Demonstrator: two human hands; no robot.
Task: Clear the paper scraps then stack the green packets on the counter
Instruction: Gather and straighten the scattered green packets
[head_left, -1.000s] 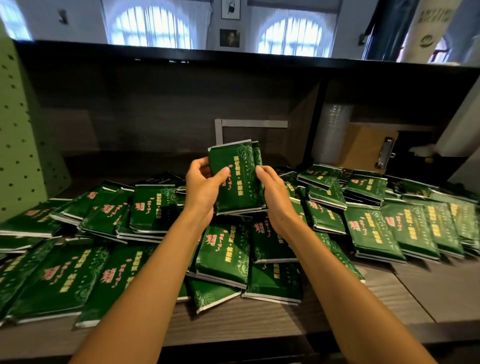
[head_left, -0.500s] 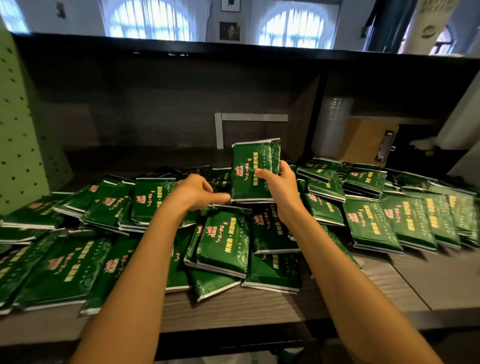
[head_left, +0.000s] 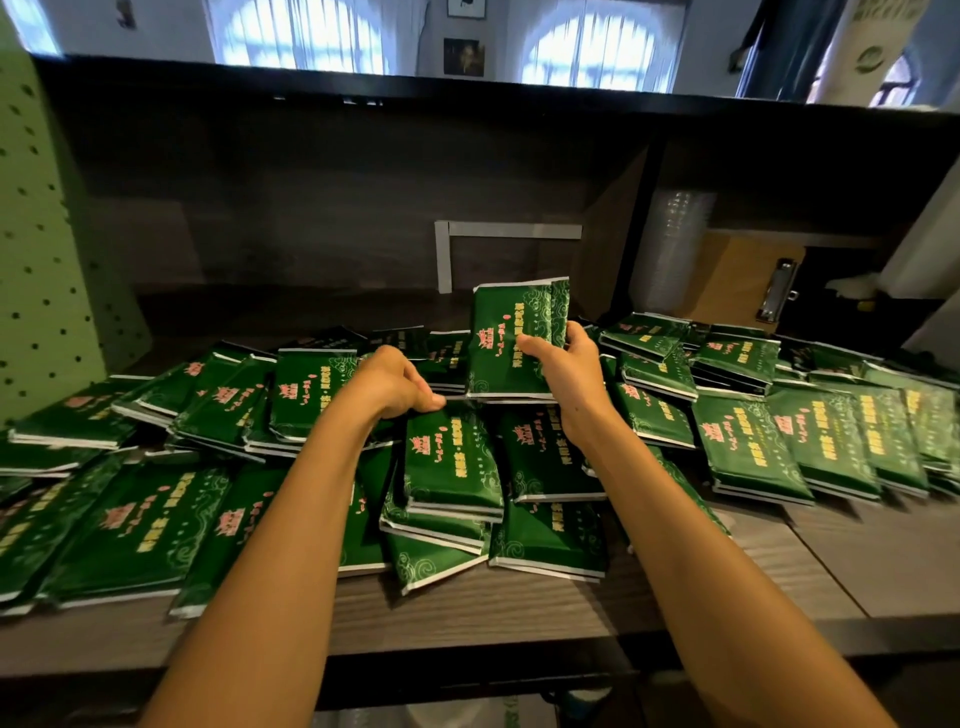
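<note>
Head view: the right hand (head_left: 566, 374) now holds the bundle (head_left: 511, 343) alone, thumb across the front face and fingers wrapped behind, the packets upright and raised above the heap; a second ago both hands clasped that bundle between them. The left hand (head_left: 395, 384) has let go and dropped to the heap just left of it, fingers curled and thumb pressed on the top edge of a loose packet (head_left: 452, 457); it seems to pinch this one, though the fingertips are hidden under the hand. I judge that stacking is under way and that this packet is the next to join the bundle; no paper scraps show anywhere, so that step looks done. Most of the work remains; the green packets (head_left: 156, 519) lie overlapping and askew across the counter (head_left: 519, 608), from far left to far right, some in short slumped rows. Each is a flat, slim rectangle in glossy dark green film with pale scrollwork, pink and yellow print and a white sealed edge; the film looks slick, so a tall stack would likely slide. The counter is matte grey wood-grain board; beyond it stand a green pegboard (head_left: 36, 260) at the left and a brown clipboard (head_left: 748, 280) with a metal clip at the right.
</note>
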